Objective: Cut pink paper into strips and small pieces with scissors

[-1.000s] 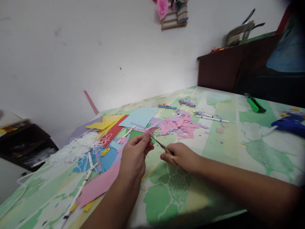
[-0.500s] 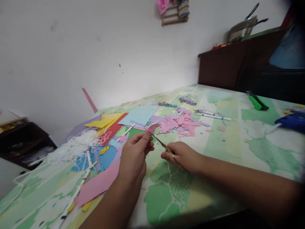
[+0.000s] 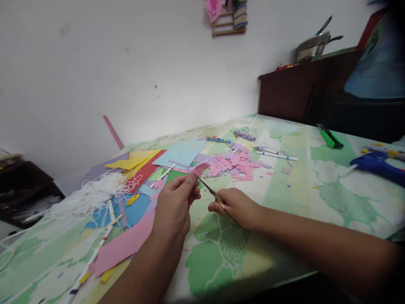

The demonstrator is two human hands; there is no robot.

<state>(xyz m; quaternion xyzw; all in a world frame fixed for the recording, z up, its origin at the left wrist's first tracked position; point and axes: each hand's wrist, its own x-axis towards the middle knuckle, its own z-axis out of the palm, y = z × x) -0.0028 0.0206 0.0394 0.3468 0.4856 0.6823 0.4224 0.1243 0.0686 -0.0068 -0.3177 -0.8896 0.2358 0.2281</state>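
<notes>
Between the thumb and fingers of my left hand [image 3: 177, 198] is a small pink paper strip [image 3: 200, 169], its edge snipped into a fringe. My right hand [image 3: 237, 207] is closed round gold-handled scissors [image 3: 220, 201], whose blades point up and left at the strip's lower edge. Whether the blade tips touch the paper I cannot tell. Just beyond, a pile of pink and lilac paper pieces [image 3: 237, 162] lies on the table. A larger pink sheet [image 3: 126, 245] lies partly behind my left forearm.
White string [image 3: 85, 198] lies tangled at left beside yellow paper [image 3: 136, 160], red paper [image 3: 147, 172] and a light blue sheet [image 3: 180, 153]. White paper sticks [image 3: 276, 156] lie beyond the pile. At right are a green cutter knife [image 3: 330, 137] and a blue glue gun [image 3: 379, 164].
The view has swung slightly right, so more of the blue glue gun shows. Both hands keep nearly the same pose, with the paper strip and scissors still held.
</notes>
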